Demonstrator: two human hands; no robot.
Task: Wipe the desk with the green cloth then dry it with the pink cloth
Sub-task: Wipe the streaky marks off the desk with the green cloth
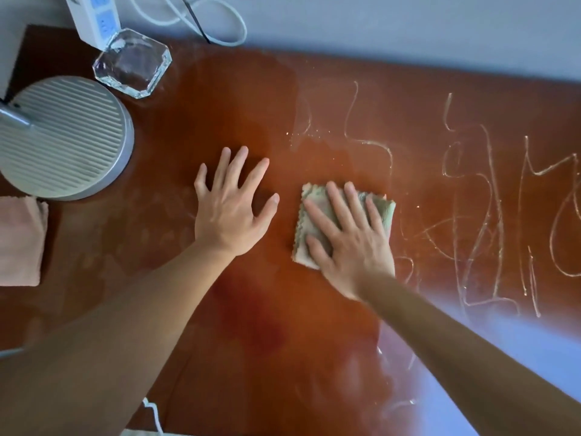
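The desk (239,108) is a glossy reddish-brown top. My right hand (349,237) lies flat, fingers spread, pressing the folded green cloth (385,212) onto the middle of the desk. Pale chalky scribbles (471,196) cover the surface to the right of the cloth; left of it the wood looks smeared and damp. My left hand (231,202) rests flat on the desk beside the cloth, fingers apart, holding nothing. The pink cloth (19,240) sits folded at the left edge.
A round grey ribbed lamp base (66,136) stands at the left. Behind it are a clear octagonal glass dish (132,62), a white power strip (94,17) and a looped white cable (201,23). The grey wall runs along the back edge.
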